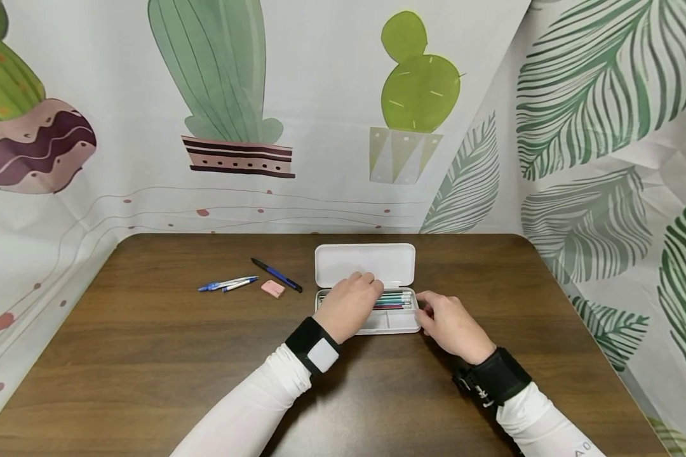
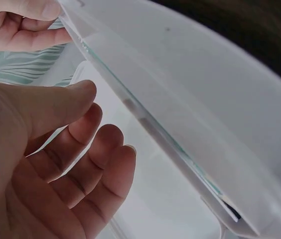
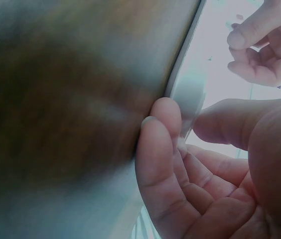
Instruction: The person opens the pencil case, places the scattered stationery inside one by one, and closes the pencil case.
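A white pencil case [image 1: 403,322] lies on the table with its lid [image 1: 364,261] raised toward the back. Several pencils [image 1: 397,299] lie in its rear compartment; two front compartments show bare white floors. Over the left half of the case hovers my left hand [image 1: 350,306], its fingers loosely bent. In the left wrist view nothing shows between the thumb and fingertips of that left hand [image 2: 75,149]. My right hand [image 1: 453,325] holds the case's right end. The right wrist view shows the right hand [image 3: 205,169] pinching the case wall [image 3: 188,97] between thumb and fingers.
Left of the case lie a pink eraser [image 1: 272,289], a dark blue pen [image 1: 277,275] and blue-and-white pens [image 1: 228,284] side by side. The brown wooden table [image 1: 166,355] ends at a printed cloth [image 1: 331,127] hanging behind it.
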{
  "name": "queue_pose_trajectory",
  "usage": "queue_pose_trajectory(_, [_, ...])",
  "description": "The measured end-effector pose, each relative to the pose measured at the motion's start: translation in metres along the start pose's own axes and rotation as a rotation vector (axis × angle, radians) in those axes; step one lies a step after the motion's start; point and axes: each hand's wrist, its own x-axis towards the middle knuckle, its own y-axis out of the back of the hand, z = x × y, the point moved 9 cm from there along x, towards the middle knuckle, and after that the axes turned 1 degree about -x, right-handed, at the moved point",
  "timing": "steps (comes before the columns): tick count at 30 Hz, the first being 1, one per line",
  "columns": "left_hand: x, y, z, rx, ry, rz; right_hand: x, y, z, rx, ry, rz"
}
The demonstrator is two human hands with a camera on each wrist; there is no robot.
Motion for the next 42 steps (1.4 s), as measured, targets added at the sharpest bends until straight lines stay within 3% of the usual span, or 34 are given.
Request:
queue_pose_trajectory(12, [-0.012, 0.014, -0.002, -0.026, -0.015, 0.026, 0.0, 0.0, 0.0, -0.007, -0.001, 0.003])
queue_pose_trajectory(25, [-0.028, 0.042, -0.011, -0.041, -0.004, 0.084, 0.0, 0.001, -0.002, -0.032, 0.015, 0.021])
queue_pose_trajectory(35, [-0.042, 0.055, -0.031, -0.041, 0.014, 0.115, -0.001, 0.001, -0.003, -0.02, 0.015, 0.014])
queue_pose_trajectory(42, [-0.052, 0.061, -0.052, -0.029, 0.074, 0.136, -0.001, 0.0, -0.002, -0.014, 0.016, 0.013])
